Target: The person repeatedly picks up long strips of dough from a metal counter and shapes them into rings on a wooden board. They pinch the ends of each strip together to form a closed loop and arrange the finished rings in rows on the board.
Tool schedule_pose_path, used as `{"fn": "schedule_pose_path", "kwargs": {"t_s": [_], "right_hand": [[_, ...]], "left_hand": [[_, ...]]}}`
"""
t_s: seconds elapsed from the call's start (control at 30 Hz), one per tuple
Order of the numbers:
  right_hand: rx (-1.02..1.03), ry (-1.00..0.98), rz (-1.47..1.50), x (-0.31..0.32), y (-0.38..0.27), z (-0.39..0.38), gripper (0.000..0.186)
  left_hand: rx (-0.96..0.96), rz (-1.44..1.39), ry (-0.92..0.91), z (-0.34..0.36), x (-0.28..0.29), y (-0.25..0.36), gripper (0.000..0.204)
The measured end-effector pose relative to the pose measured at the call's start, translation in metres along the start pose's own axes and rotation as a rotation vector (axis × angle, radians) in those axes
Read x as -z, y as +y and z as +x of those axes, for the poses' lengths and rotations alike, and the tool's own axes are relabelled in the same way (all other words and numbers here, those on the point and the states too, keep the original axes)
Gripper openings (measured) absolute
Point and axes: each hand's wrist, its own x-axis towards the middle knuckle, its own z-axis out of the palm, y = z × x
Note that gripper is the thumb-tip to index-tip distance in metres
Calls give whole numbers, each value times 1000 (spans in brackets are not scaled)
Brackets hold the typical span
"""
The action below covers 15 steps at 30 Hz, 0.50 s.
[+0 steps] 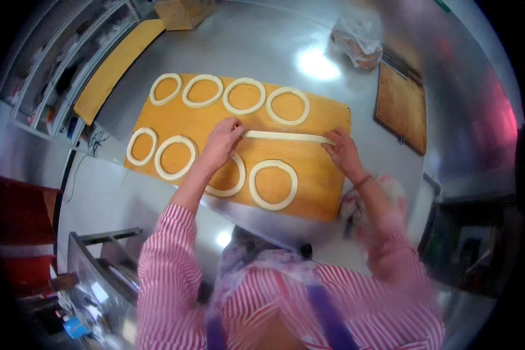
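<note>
A bakery workroom or professional kitchen

The setting is most likely a bakery's preparation room or a professional kitchen. A broad, shiny metal worktop [239, 46] forms the main work surface. On it lies a large wooden board [326, 175] bearing rows of pale rings [253, 184], apparently dough, and a straight strip [289, 137] of similar material. A second, darker board [399, 108] lies to the right, near a clear plastic bag [359, 38]. The rings, all of one kind, suggest batch production rather than home cooking.
</note>
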Motion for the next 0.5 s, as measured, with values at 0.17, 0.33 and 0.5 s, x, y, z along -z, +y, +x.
{"fn": "schedule_pose_path", "kwargs": {"t_s": [0.17, 0.33, 0.5], "right_hand": [[-100, -107, -198, -53, 53, 0, 35], [-45, -37, -95, -119, -38, 28, 47], [124, -20, -51, -204, -104, 84, 27]], "left_hand": [[-183, 105, -43, 35, -58, -72, 35], [-243, -51, -40, 33, -49, -102, 38], [-245, -79, -86, 33, -46, -126, 34]]}}
